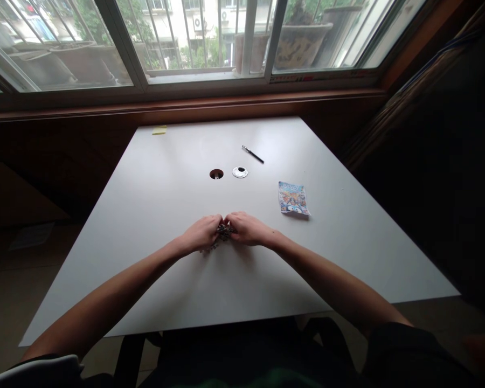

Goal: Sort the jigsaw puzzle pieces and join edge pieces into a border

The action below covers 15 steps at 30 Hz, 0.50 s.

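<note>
My left hand and my right hand meet near the middle of the white table. Between them is a clump of small dark and pale pieces, too small to name for certain. Both hands have their fingers curled in around this clump, and the fingertips are partly hidden. A few more loose bits lie under the edge of my left hand. To the right of my right hand rests a colourful printed sheet with cartoon figures, its near edge slightly raised.
Beyond my hands are a round hole in the tabletop and its silvery cover. A black pen lies behind them. Yellow sticky notes sit at the far left corner. Windows rise behind the table.
</note>
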Each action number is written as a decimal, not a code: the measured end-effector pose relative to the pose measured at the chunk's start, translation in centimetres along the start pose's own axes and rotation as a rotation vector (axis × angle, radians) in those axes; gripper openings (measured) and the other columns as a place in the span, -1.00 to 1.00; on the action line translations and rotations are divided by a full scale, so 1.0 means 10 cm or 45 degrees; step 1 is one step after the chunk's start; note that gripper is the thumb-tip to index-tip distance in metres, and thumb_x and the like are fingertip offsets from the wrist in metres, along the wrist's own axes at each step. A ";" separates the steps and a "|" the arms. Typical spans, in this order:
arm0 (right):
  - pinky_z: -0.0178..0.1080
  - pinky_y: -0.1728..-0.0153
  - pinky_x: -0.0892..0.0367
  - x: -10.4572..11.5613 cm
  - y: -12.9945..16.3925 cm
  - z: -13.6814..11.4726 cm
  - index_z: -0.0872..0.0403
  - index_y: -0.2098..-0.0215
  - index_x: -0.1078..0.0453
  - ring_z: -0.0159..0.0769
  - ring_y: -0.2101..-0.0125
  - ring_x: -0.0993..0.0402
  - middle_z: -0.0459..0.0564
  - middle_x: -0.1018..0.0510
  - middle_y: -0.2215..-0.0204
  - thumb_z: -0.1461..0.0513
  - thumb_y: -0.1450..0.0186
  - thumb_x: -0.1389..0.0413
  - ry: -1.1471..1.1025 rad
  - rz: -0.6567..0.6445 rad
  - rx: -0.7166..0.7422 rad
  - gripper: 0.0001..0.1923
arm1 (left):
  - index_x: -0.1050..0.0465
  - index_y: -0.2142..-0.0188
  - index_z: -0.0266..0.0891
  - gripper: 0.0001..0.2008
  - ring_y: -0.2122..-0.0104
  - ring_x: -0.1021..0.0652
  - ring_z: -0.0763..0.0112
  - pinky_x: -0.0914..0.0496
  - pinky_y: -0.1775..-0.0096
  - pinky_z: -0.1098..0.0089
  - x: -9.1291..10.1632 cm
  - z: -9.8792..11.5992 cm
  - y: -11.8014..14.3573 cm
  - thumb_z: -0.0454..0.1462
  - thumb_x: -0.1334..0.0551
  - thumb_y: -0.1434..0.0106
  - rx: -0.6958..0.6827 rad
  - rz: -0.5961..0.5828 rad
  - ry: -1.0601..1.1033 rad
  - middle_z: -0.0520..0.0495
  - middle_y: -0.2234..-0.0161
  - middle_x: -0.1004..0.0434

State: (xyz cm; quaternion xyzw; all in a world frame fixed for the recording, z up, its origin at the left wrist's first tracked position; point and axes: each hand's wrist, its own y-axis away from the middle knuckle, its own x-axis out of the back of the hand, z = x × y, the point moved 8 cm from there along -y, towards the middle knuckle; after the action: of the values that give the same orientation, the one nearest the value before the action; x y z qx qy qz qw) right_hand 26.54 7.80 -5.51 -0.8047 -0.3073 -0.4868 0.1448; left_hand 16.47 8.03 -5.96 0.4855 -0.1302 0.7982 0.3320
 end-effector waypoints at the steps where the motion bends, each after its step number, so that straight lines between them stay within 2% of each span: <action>1: -0.27 0.21 -0.24 0.01 0.00 0.01 0.15 0.22 -0.43 -0.20 0.23 -0.45 0.12 -0.53 0.23 0.32 -0.22 -0.18 -0.018 0.025 -0.003 -0.85 | -0.41 0.25 -0.23 -0.88 0.26 -0.51 0.24 -0.37 0.21 0.33 0.02 0.00 -0.01 -0.33 -0.13 -0.23 -0.005 0.014 0.026 -0.13 0.26 -0.53; 4: -0.31 0.26 -0.23 0.08 -0.01 0.05 0.13 0.26 -0.48 -0.29 0.31 -0.45 0.06 -0.57 0.29 0.33 -0.27 -0.12 -0.101 0.104 -0.018 -0.90 | -0.49 0.28 -0.22 -0.84 0.29 -0.52 0.29 -0.36 0.21 0.37 0.15 -0.04 -0.03 -0.28 -0.13 -0.26 0.019 0.068 0.120 -0.07 0.31 -0.57; 9: -0.36 0.30 -0.25 0.22 0.02 0.12 0.09 0.16 -0.52 -0.40 0.37 -0.45 -0.03 -0.62 0.33 0.32 -0.35 -0.06 -0.282 0.207 -0.064 -0.80 | -0.55 0.24 -0.24 -0.76 0.44 -0.52 0.41 -0.35 0.37 0.45 0.39 -0.18 0.00 -0.21 -0.12 -0.29 0.146 0.127 0.313 -0.02 0.42 -0.58; 12: -0.38 0.33 -0.26 0.23 0.03 0.14 0.10 0.15 -0.50 -0.43 0.41 -0.45 -0.06 -0.63 0.36 0.33 -0.36 -0.02 -0.365 0.208 -0.086 -0.78 | -0.54 0.17 -0.27 -0.72 0.41 -0.55 0.43 -0.38 0.38 0.48 0.42 -0.21 0.02 -0.17 -0.14 -0.29 0.163 0.116 0.419 -0.07 0.35 -0.62; 15: -0.38 0.35 -0.26 0.20 0.01 0.13 0.10 0.14 -0.47 -0.43 0.41 -0.46 -0.07 -0.62 0.38 0.30 -0.37 -0.02 -0.410 0.199 -0.099 -0.80 | -0.53 0.09 -0.26 -0.66 0.43 -0.53 0.45 -0.37 0.41 0.49 0.36 -0.17 0.01 -0.10 -0.25 -0.23 0.155 0.106 0.530 -0.07 0.33 -0.61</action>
State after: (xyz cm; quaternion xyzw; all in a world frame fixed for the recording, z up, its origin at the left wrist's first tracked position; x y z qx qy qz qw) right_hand 28.23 9.11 -4.40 -0.8988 -0.2440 -0.3504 0.0997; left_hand 14.07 10.32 -3.69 0.3235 -0.0305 0.9006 0.2886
